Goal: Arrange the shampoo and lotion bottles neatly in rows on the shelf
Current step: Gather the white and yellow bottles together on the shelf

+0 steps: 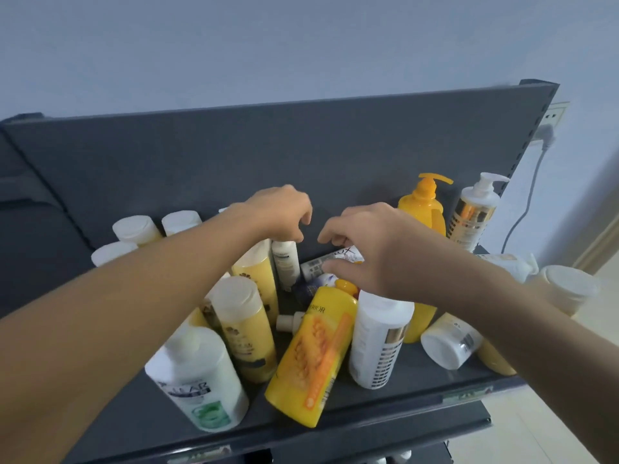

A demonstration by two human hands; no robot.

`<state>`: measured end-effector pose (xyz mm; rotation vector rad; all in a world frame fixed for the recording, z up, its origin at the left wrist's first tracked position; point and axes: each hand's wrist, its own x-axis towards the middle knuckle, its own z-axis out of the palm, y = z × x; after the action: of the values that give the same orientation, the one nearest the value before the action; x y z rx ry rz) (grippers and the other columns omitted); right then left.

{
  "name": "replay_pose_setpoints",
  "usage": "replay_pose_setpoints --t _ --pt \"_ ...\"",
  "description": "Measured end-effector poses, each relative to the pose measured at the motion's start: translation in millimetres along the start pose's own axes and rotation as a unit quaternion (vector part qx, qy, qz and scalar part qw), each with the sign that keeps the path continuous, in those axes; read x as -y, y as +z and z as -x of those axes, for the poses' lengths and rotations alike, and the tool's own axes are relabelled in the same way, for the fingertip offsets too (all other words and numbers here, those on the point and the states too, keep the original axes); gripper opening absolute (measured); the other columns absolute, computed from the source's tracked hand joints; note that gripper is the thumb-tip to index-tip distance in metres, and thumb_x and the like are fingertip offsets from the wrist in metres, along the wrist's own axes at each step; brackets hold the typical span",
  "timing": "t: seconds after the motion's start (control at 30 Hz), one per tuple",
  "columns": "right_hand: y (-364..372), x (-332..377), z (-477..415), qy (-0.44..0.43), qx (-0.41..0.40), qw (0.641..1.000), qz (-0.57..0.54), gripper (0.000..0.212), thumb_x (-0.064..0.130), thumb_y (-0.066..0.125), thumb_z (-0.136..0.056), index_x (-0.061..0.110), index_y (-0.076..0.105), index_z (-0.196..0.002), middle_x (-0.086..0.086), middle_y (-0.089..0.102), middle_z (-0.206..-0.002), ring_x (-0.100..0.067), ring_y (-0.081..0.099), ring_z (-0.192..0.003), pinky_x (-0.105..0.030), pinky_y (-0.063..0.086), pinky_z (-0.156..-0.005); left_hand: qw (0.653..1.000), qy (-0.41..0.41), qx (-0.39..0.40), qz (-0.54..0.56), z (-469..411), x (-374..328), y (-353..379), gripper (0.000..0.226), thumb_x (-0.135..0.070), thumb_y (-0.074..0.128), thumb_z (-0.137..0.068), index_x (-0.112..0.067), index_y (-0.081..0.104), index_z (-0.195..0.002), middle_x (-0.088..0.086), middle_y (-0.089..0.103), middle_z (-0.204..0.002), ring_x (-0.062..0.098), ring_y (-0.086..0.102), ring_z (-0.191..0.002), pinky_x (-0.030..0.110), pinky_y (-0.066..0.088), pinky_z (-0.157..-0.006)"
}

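Overhead, both hands are seen above the dark matte shelf. Left hand, fingers curled, hovers over a slim white bottle; nothing is gripped. Right hand, loosely curled and empty, hangs above a toppled Lux tube. Glossy plastic cylinders are crowded below; a yellow bottle leans tilted.

Both forearms are bare to the frame edge, left hand and right hand ungloved.
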<state>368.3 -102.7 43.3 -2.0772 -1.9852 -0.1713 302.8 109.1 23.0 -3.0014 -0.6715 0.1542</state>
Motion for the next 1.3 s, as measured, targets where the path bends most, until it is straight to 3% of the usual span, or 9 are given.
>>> replay_pose_setpoints --t 0.1,0.27,0.43,0.57,0.63,0.8,0.97,1.2,1.3 --pt "6 12 -14 0.009 0.066 0.997 0.051 0.036 0.041 0.064 -0.093 0.022 0.065 -0.124 0.003 0.067 -0.106 -0.017 0.06 -0.094 -0.033 0.049 -0.075 0.999 0.004 -0.031 0.016 38 6 -20 0.032 -0.038 0.071 -0.087 -0.03 0.069 -0.118 -0.006 0.066 -0.107 0.02 0.064 -0.096 0.037 0.054 -0.074" --pt "26 33 -48 0.024 0.28 0.95 0.138 0.041 0.043 0.076 -0.084 0.013 0.07 -0.11 -0.003 0.069 -0.09 -0.021 0.063 -0.08 -0.031 0.049 -0.063 0.997 -0.012 -0.05 0.052 122 18 -45 0.025 -0.043 0.072 -0.085 -0.03 0.074 -0.107 -0.014 0.072 -0.094 0.01 0.067 -0.087 0.038 0.059 -0.079" --pt "52 47 -64 0.054 0.411 0.886 0.208 0.077 0.042 0.087 -0.074 0.02 0.057 -0.141 -0.002 0.064 -0.126 -0.025 0.063 -0.106 -0.04 0.057 -0.089 0.995 -0.053 -0.041 0.071 198 28 -38 0.022 -0.054 0.071 -0.085 -0.036 0.074 -0.096 -0.021 0.069 -0.087 0.004 0.065 -0.086 0.035 0.056 -0.078" --pt "70 56 -65 0.051 0.483 0.83 0.274 0.092 0.038 0.092 -0.069 0.025 0.048 -0.149 0.002 0.054 -0.14 -0.027 0.059 -0.115 -0.042 0.056 -0.086 0.991 -0.069 -0.034 0.108 236 33 -19 0.032 -0.065 0.066 -0.08 -0.04 0.07 -0.1 -0.025 0.065 -0.092 0.0 0.062 -0.095 0.037 0.055 -0.085" --pt "81 60 -61 0.023 0.488 0.82 0.299 0.091 0.034 0.092 -0.07 0.026 0.047 -0.148 0.003 0.054 -0.137 -0.024 0.056 -0.111 -0.04 0.055 -0.077 0.99 -0.072 -0.032 0.12 245 35 -7 0.036 -0.068 0.064 -0.078 -0.043 0.068 -0.103 -0.028 0.061 -0.092 0.0 0.06 -0.099 0.036 0.055 -0.085" --pt "108 59 -53 -0.04 0.494 0.812 0.308 0.104 0.028 0.094 -0.066 0.027 0.038 -0.153 0.001 0.053 -0.144 -0.025 0.055 -0.125 -0.038 0.051 -0.09 0.989 -0.066 -0.046 0.122 251 37 16 0.045 -0.071 0.063 -0.071 -0.048 0.062 -0.11 -0.021 0.061 -0.105 0.004 0.056 -0.103 0.038 0.054 -0.082" --pt "104 53 -56 -0.084 0.429 0.838 0.326 0.092 0.042 0.095 -0.059 0.033 0.052 -0.14 0.005 0.057 -0.11 -0.023 0.057 -0.112 -0.039 0.049 -0.08 0.993 -0.06 -0.049 0.089 245 32 32 0.035 -0.05 0.068 -0.081 -0.048 0.058 -0.115 -0.015 0.061 -0.11 0.009 0.055 -0.098 0.032 0.052 -0.076" --pt "99 86 -55 -0.132 0.305 0.823 0.461 0.027 0.03 0.07 -0.091 0.031 0.066 -0.117 0.004 0.056 -0.106 -0.025 0.041 -0.119 -0.04 0.03 -0.079 0.992 -0.067 -0.057 0.088 241 34 30 0.024 -0.041 0.067 -0.085 -0.049 0.061 -0.107 -0.012 0.065 -0.105 0.014 0.06 -0.094 0.039 0.055 -0.075" --pt "116 115 -43 -0.105 0.322 0.791 0.51 0.029 0.036 0.057 -0.093 0.029 0.063 -0.12 0.003 0.048 -0.098 -0.026 0.04 -0.11 -0.04 0.036 -0.09 0.993 -0.067 -0.06 0.081 242 34 31 0.025 -0.04 0.065 -0.085 -0.047 0.063 -0.11 -0.01 0.065 -0.105 0.015 0.061 -0.092 0.039 0.055 -0.074"
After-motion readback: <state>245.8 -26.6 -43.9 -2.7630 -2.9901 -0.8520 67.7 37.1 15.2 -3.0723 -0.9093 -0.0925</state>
